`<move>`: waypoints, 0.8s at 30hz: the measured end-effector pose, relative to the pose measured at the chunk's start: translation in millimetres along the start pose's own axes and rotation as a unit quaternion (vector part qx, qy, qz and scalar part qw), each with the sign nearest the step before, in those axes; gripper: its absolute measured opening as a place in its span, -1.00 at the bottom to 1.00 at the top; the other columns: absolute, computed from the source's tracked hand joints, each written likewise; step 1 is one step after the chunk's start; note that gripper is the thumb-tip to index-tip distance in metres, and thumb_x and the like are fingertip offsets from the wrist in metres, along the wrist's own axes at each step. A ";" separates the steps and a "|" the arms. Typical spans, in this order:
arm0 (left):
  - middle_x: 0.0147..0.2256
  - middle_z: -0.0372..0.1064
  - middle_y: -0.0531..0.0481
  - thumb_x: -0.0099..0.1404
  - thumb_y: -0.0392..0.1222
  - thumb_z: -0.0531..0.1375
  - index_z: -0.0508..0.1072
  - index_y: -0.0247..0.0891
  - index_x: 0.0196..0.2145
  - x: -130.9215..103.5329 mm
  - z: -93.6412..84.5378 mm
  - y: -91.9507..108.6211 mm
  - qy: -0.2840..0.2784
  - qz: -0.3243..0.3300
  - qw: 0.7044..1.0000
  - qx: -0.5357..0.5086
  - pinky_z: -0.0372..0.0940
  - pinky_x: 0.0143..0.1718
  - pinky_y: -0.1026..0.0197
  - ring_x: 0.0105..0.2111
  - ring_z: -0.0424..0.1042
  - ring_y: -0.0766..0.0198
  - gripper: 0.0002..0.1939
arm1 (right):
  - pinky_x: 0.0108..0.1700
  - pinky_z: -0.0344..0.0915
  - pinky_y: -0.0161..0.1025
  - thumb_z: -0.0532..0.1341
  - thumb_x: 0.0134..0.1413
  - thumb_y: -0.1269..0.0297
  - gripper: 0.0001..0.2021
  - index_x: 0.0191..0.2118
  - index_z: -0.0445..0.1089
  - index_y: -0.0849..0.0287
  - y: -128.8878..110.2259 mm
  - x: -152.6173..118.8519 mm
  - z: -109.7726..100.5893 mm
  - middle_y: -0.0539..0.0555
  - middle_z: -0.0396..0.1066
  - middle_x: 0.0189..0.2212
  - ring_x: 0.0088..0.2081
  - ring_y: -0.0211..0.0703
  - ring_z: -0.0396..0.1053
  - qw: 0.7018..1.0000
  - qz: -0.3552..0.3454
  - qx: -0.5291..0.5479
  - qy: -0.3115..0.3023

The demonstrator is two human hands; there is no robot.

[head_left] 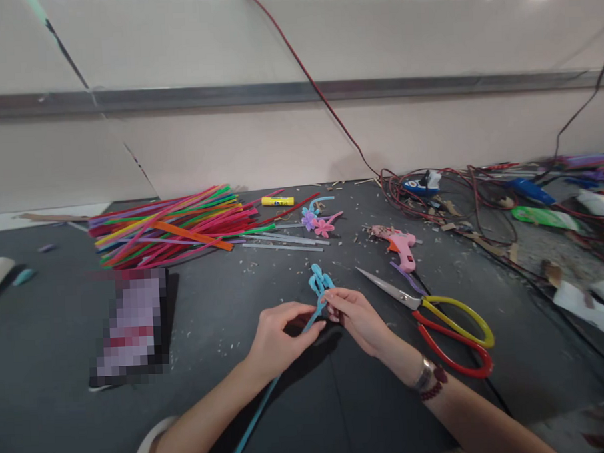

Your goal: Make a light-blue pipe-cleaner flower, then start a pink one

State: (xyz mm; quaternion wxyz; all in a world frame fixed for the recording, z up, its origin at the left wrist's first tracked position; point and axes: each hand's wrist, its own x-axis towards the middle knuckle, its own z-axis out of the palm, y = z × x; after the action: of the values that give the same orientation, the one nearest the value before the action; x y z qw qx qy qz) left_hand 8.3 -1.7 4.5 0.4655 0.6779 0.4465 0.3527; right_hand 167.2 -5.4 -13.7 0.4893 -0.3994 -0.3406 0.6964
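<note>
**Blue Pipe Cleaner (320, 278) Held in Both Hands Above the Table**

The blue pipe cleaner is at the centre of the work area, in front of the person. Its upper end is bent into several upright loops. Its long straight tail runs below the left hand (279, 339) toward the lower edge of the view.

Left hand: thumb and forefinger are closed on the stem below the loops. Right hand (354, 316): thumb and fingertips are pinched together at the base of the loops, just beside the left fingertips. The other right fingers are curled and partly hidden.

Right of the hands, scissors (416, 303) with one yellow and one red handle lie with the blades slightly apart. A pink glue gun (401, 243) lies beyond them. Directly beyond the loops, a purple flower (309, 218) and a pink flower (324, 227) lie side by side. Translucent sticks (287, 238) lie to their left, near a yellow tube (277, 201).

At the far left, a multicoloured pipe cleaner bundle (182, 225) rests on the dark table (209, 290). A pixelated rectangular object (133, 321) lies nearer the person. Tangled red cables (473, 189) occupy the far right side.
</note>
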 end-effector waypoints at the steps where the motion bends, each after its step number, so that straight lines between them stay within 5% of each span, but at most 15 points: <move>1: -0.43 0.43 -0.06 0.04 -0.15 0.21 0.50 -0.25 -0.38 -0.7 0.3 1.3 0.003 0.018 1.000 0.022 0.24 -0.37 0.27 -0.44 0.37 0.26 -0.82 | -0.48 -0.06 -0.35 0.22 -0.09 0.18 -0.79 -0.49 0.37 0.25 0.2 0.2 0.0 -0.06 0.16 -0.63 -0.57 -0.37 0.03 1.000 -0.002 -0.004 -0.001; 3: -0.47 0.44 -0.05 0.07 -0.16 0.18 0.51 -0.25 -0.42 -0.5 0.7 3.6 -0.008 0.012 1.000 0.014 0.23 -0.39 0.28 -0.46 0.37 0.26 -0.84 | -0.48 -0.06 -0.34 0.23 -0.10 0.17 -0.79 -0.49 0.37 0.25 0.2 0.3 0.3 -0.06 0.16 -0.63 -0.57 -0.37 0.02 1.000 -0.005 -0.012 -0.003; 7: -0.53 0.41 -0.05 0.09 -0.14 0.16 0.49 -0.34 -0.47 4.1 0.5 3.0 -0.062 -0.115 0.977 -0.168 0.24 -0.46 0.31 -0.54 0.35 0.32 -0.80 | -0.49 -0.07 -0.34 0.22 -0.11 0.14 -0.77 -0.51 0.36 0.24 -0.8 0.2 0.9 -0.06 0.17 -0.63 -0.58 -0.37 0.01 1.000 -0.004 -0.022 -0.006; 14: -0.60 0.24 0.04 0.08 -0.20 0.20 0.42 -0.41 -0.50 7.7 -1.8 -3.8 -0.168 -0.277 0.826 -0.460 0.12 -0.60 0.47 -0.63 0.20 0.52 -0.83 | -0.47 -0.05 -0.34 0.25 -0.14 0.17 -0.78 -0.53 0.34 0.25 -2.2 -1.2 2.8 -0.06 0.17 -0.63 -0.57 -0.38 0.05 0.999 0.009 0.024 -0.024; 16: -0.59 0.26 0.01 0.07 -0.18 0.20 0.42 -0.40 -0.50 7.5 -2.6 -4.3 -0.159 -0.263 0.849 -0.429 0.15 -0.59 0.44 -0.63 0.22 0.49 -0.82 | -0.48 -0.05 -0.34 0.25 -0.14 0.16 -0.77 -0.53 0.34 0.25 -2.2 -1.3 2.5 -0.06 0.17 -0.63 -0.57 -0.38 0.05 0.999 0.013 0.025 -0.025; 20: -0.49 0.40 -0.08 0.04 -0.13 0.21 0.48 -0.33 -0.45 5.1 -4.2 -4.9 -0.050 -0.112 0.979 -0.163 0.26 -0.43 0.28 -0.51 0.34 0.30 -0.80 | -0.50 -0.09 -0.34 0.24 -0.13 0.14 -0.76 -0.50 0.37 0.26 -1.8 -0.9 0.7 -0.08 0.16 -0.66 -0.59 -0.39 0.02 1.000 0.004 -0.006 0.002; 24: -0.40 0.46 -0.07 0.02 -0.20 0.22 0.52 -0.21 -0.40 0.0 -4.7 -5.0 0.039 0.064 0.997 0.030 0.24 -0.26 0.22 -0.39 0.39 0.20 -0.86 | -0.50 -0.10 -0.33 0.22 -0.11 0.14 -0.75 -0.51 0.38 0.26 -1.8 -0.8 0.7 -0.07 0.18 -0.67 -0.60 -0.40 0.02 1.000 -0.001 -0.025 0.012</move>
State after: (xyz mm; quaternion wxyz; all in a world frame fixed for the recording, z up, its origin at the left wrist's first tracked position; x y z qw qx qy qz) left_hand 2.7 0.6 1.3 0.4039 0.7043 0.4306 0.3942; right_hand 167.4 -5.7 -11.6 0.4842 -0.4195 -0.3524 0.6822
